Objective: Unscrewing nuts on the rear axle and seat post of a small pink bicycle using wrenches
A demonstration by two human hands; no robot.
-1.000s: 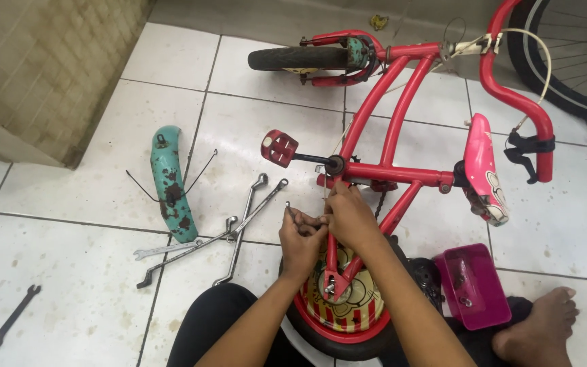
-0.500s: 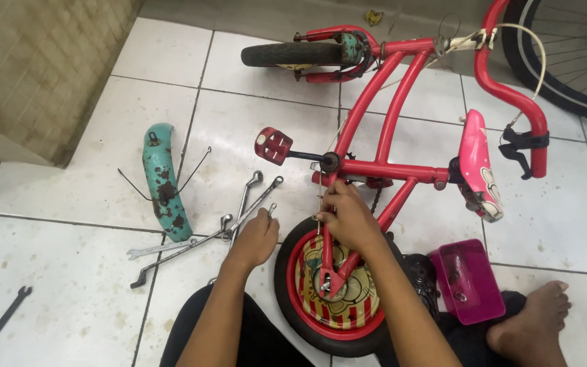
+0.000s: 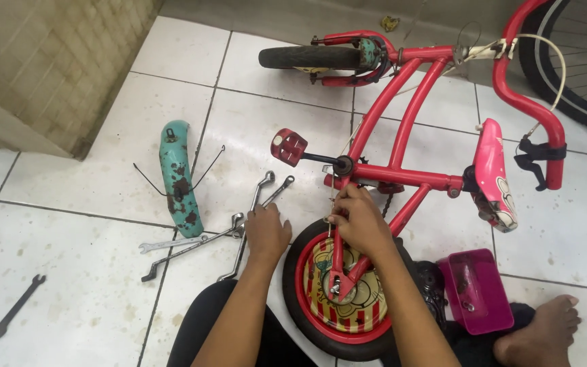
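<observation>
A red children's bicycle (image 3: pixel 409 177) lies upside down on the tiled floor, its small rear wheel (image 3: pixel 307 319) with a yellow and red disc between my arms. My right hand (image 3: pixel 360 223) grips the red frame stay just above that wheel, next to a thin metal rod. My left hand (image 3: pixel 266 232) rests on the ends of several long wrenches (image 3: pixel 191 248) on the floor left of the wheel. Its fingers curl down over them, and I cannot see whether they grip one. A red pedal (image 3: pixel 288 146) sticks out above both hands.
A rusty teal mudguard (image 3: pixel 179 178) lies left of the wrenches, and a dark spanner (image 3: pixel 15 306) at the far left. A pink plastic box (image 3: pixel 475 291) and my bare foot (image 3: pixel 545 333) are at the right. A large bicycle wheel (image 3: pixel 579 68) stands top right, a tiled wall (image 3: pixel 49 61) top left.
My left hand has left the frame beside my right hand and moved left and down onto the wrenches. My right hand has stayed on the frame stay.
</observation>
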